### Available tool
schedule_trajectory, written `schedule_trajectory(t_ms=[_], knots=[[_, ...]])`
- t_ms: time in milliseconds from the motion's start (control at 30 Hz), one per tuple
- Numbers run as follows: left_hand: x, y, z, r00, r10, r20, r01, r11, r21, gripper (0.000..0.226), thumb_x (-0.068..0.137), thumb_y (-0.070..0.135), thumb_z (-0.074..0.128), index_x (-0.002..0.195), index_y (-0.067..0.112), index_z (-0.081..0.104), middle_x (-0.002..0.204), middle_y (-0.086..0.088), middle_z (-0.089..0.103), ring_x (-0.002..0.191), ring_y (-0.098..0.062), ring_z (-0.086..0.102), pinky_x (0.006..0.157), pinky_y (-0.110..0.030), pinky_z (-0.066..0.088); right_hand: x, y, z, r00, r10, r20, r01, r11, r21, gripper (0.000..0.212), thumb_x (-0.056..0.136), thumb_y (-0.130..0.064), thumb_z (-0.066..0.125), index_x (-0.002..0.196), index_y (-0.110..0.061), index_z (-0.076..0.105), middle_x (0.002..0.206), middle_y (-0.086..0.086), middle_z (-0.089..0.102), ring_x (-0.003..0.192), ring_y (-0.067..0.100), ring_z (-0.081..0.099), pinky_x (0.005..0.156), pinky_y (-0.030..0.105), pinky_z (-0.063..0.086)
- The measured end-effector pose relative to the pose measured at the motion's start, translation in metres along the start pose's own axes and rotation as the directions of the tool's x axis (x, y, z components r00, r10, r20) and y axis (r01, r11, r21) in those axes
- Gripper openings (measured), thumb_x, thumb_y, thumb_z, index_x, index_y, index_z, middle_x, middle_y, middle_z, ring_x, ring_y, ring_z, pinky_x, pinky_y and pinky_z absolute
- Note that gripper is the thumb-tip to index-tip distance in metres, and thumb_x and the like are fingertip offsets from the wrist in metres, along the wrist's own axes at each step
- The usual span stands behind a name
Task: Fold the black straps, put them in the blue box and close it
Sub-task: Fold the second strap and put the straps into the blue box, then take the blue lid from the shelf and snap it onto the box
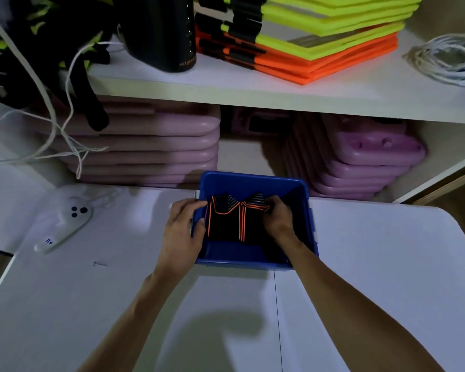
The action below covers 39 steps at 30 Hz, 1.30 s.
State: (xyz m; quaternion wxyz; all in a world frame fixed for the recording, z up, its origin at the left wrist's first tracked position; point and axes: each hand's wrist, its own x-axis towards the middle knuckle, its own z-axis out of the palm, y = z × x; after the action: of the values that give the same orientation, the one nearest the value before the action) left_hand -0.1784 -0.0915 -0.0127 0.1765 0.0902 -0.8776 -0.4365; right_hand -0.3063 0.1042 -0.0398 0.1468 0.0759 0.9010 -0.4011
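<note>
An open blue box [253,181] stands on the white table, at its far edge. Inside lie folded black straps [226,224] with orange edging, bunched toward the left and middle of the box. My left hand [183,229] grips the box's left wall, with its fingers curled over the rim and touching the straps. Reaching into the box from the right, my right hand [278,218] pinches the straps' upper right end. No lid is in view.
A white remote-like device [65,224] with a cord lies on the table [387,277] at left. Behind the box, stacked purple pads [151,146] fill the lower shelf. Above are orange and yellow-green pads [320,36], a black container [161,30], black straps [38,63] and white cables [446,57].
</note>
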Motion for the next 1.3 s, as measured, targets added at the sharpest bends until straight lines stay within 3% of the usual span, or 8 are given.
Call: schedule_trajectory(t_ms=[200, 333, 567, 700, 933, 1033, 1133, 1300], knots=[[0.003, 0.006, -0.005, 0.999, -0.028, 0.025, 0.028, 1.000, -0.011, 0.037, 0.088, 0.003, 0.059, 0.122, 0.018, 0.059, 0.122, 0.001, 0.050, 0.111, -0.010, 0.053, 0.099, -0.039, 0.048, -0.021, -0.020, -0.015, 0.999, -0.031, 0.044, 0.036, 0.993, -0.116, 0.042, 0.090, -0.003, 0.054, 0.130, -0.014, 0.044, 0.124, 0.020, 0.050, 0.106, 0.038, 0.058, 0.097, 0.042, 0.046], [0.011, 0.030, -0.014, 1.000, 0.012, -0.028, -0.011, 0.999, 0.048, 0.033, 0.090, 0.008, 0.061, 0.122, 0.016, 0.059, 0.123, 0.000, 0.054, 0.114, -0.013, 0.051, 0.102, -0.012, 0.033, -0.034, -0.033, -0.041, 0.994, -0.063, 0.088, 0.072, 0.992, -0.106, 0.055, 0.087, -0.014, 0.064, 0.137, -0.015, 0.042, 0.128, 0.019, 0.051, 0.102, 0.031, 0.059, 0.089, 0.032, 0.048], [0.055, 0.138, -0.032, 0.977, 0.195, -0.090, -0.190, 0.980, 0.064, 0.032, 0.093, 0.021, 0.056, 0.125, 0.016, 0.057, 0.127, -0.001, 0.050, 0.117, -0.016, 0.050, 0.103, -0.020, 0.036, -0.067, -0.102, -0.126, 0.942, -0.323, -0.089, 0.319, 0.946, -0.060, 0.053, 0.090, -0.041, 0.064, 0.134, -0.013, 0.052, 0.130, 0.015, 0.059, 0.120, 0.028, 0.056, 0.097, 0.030, 0.043], [0.091, 0.233, -0.045, 0.944, 0.288, -0.161, -0.273, 0.956, 0.112, 0.050, 0.091, 0.047, 0.039, 0.131, 0.021, 0.053, 0.137, -0.002, 0.049, 0.129, -0.018, 0.043, 0.107, -0.043, 0.038, -0.098, -0.160, -0.198, 0.818, -0.527, -0.229, 0.530, 0.846, -0.056, 0.050, 0.092, -0.043, 0.060, 0.135, -0.018, 0.051, 0.130, 0.012, 0.059, 0.122, 0.025, 0.054, 0.093, 0.029, 0.041], [0.130, 0.416, -0.111, 0.749, 0.585, -0.311, -0.504, 0.807, 0.306, 0.051, 0.093, 0.048, 0.038, 0.133, 0.020, 0.052, 0.136, -0.001, 0.047, 0.129, -0.018, 0.042, 0.107, -0.041, 0.038, -0.162, -0.265, -0.341, 0.486, -0.732, -0.477, 0.758, 0.625, -0.187, 0.048, 0.091, -0.052, 0.055, 0.129, -0.023, 0.056, 0.122, 0.002, 0.062, 0.115, 0.020, 0.058, 0.094, 0.032, 0.047], [0.145, 0.484, -0.146, 0.657, 0.667, -0.351, -0.545, 0.742, 0.391, 0.043, 0.095, 0.042, 0.045, 0.132, 0.021, 0.052, 0.134, 0.001, 0.047, 0.125, -0.017, 0.042, 0.104, -0.039, 0.039, -0.191, -0.308, -0.398, 0.352, -0.754, -0.554, 0.780, 0.564, -0.272, 0.047, 0.092, -0.048, 0.057, 0.130, -0.021, 0.055, 0.125, 0.005, 0.061, 0.120, 0.023, 0.055, 0.096, 0.034, 0.045], [0.162, 0.540, -0.176, 0.570, 0.725, -0.387, -0.572, 0.688, 0.446, 0.040, 0.095, 0.037, 0.049, 0.129, 0.018, 0.054, 0.127, -0.001, 0.051, 0.120, -0.019, 0.046, 0.102, -0.039, 0.040, -0.212, -0.347, -0.451, 0.269, -0.747, -0.608, 0.771, 0.545, -0.329, 0.044, 0.093, -0.047, 0.057, 0.129, -0.022, 0.054, 0.124, 0.008, 0.059, 0.118, 0.025, 0.055, 0.095, 0.036, 0.045], [0.199, 0.606, -0.197, 0.562, 0.728, -0.392, -0.565, 0.684, 0.461, 0.036, 0.095, 0.034, 0.049, 0.125, 0.016, 0.057, 0.123, -0.007, 0.054, 0.113, -0.025, 0.050, 0.097, -0.044, 0.042, -0.219, -0.385, -0.508, 0.132, -0.722, -0.679, 0.659, 0.576, -0.484, 0.041, 0.094, -0.046, 0.052, 0.127, -0.023, 0.057, 0.121, 0.007, 0.055, 0.113, 0.029, 0.048, 0.092, 0.042, 0.045]])
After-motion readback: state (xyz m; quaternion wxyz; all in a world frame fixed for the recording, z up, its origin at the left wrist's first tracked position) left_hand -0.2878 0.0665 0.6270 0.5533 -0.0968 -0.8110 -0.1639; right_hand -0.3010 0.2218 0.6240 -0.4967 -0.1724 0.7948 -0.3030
